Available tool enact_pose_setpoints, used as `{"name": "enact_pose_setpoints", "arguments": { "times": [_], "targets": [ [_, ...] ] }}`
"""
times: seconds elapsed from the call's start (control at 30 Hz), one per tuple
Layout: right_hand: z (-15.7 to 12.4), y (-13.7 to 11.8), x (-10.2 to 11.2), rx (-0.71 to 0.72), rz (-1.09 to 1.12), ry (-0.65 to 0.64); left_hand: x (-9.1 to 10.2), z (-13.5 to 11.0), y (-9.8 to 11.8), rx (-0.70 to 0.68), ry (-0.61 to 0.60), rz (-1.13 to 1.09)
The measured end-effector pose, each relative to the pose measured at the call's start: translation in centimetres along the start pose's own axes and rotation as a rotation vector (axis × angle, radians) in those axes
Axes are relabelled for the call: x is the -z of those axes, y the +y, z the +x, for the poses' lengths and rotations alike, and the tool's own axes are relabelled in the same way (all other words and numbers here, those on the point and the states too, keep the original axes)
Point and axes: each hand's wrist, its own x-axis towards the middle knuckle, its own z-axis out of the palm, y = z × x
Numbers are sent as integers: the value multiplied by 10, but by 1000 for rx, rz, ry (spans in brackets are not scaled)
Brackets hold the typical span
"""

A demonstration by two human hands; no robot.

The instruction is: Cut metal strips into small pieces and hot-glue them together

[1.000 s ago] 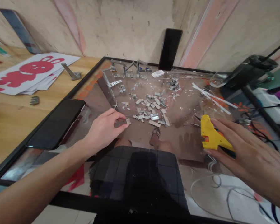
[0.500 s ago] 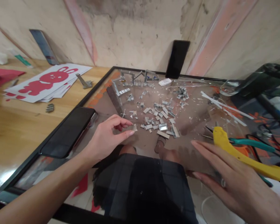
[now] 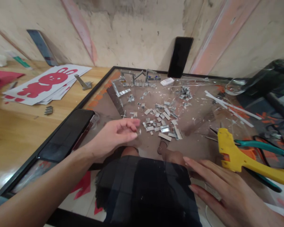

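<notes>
Versus a second ago, our right hand (image 3: 232,187) has let go of the yellow plastic pistol-shaped tool (image 3: 230,151), now at frame right across teal-handled pliers (image 3: 260,144); grip spread. Our left hand (image 3: 111,134), mid-frame, curls up; we can't tell if it's pinching anything. Matte-grey and shiny-silver rectangular scraps (image 3: 166,115) lie scattered just right.

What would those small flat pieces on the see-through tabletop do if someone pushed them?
The small flat pieces look thin, so they're probably light. Lying loose on the smooth, see-through tabletop, they'd likely slide and scatter. Being flat, they seem unlikely to roll.
</notes>
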Motion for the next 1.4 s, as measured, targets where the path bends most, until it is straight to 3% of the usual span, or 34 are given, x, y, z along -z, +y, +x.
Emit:
{"name": "enact_pose_setpoints", "arguments": {
  "times": [0.07,0.13,0.2,0.33,0.4,0.5,0.57,0.6,0.73,0.83,1.03,1.4],
  "targets": [
    [-1,-1,1,-1,7,13,5,4,-2,-68,185,2],
    [-1,-1,1,6,15,25,8,3,-1,-84,211,-61],
    [0,-2,2,8,27,29,7,-3,3,-50,87,-103],
    [2,-2,0,6,63,16,-12,-14,13,37,-326,16],
    [2,-2,-1,1,62,8,-20,-13,14,13,-367,166],
    [0,-3,-1,-17,58,2,-24,-9,12,-47,-113,442],
    [0,-4,0,-13,59,23,-23,-7,10,-77,48,494],
    [1,-4,0,-7,61,34,-21,-8,9,-93,68,476],
    [4,-5,3,6,67,41,-20,-14,13,-65,-114,440],
    [7,-6,3,3,64,51,-21,-15,14,-25,-170,592],
    [6,-4,-2,8,64,53,-9,-4,-1,-164,22,946],
    [-3,-1,-6,20,76,3,5,-3,-11,-131,201,908]
  ]
}}
